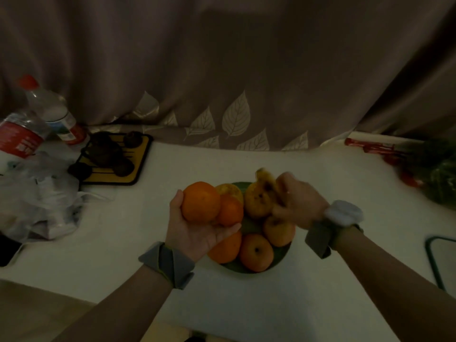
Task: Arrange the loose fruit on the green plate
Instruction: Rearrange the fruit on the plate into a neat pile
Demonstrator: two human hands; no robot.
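Observation:
A green plate (280, 259) sits mid-table, loaded with several oranges and apples, such as an apple (256, 253) at its front. Above the plate's left side, my left hand (197, 230) lies palm up, cupping a large orange (200, 201) and a smaller orange (230, 210). At the plate's far right, my right hand (299, 202) is blurred, with its fingers closed around a yellow banana (266, 180). A speckled yellow fruit (256, 202) lies just left of that hand. An orange (225, 246) on the plate is partly hidden under my left palm.
A yellow and black tray (138, 166) with dark round fruit stands at the back left, beside plastic bottles (53, 112) and a crumpled plastic bag (42, 198). Green vegetables (436, 176) lie at the far right. A green-rimmed board (436, 262) sits at the right edge. A curtain hangs behind.

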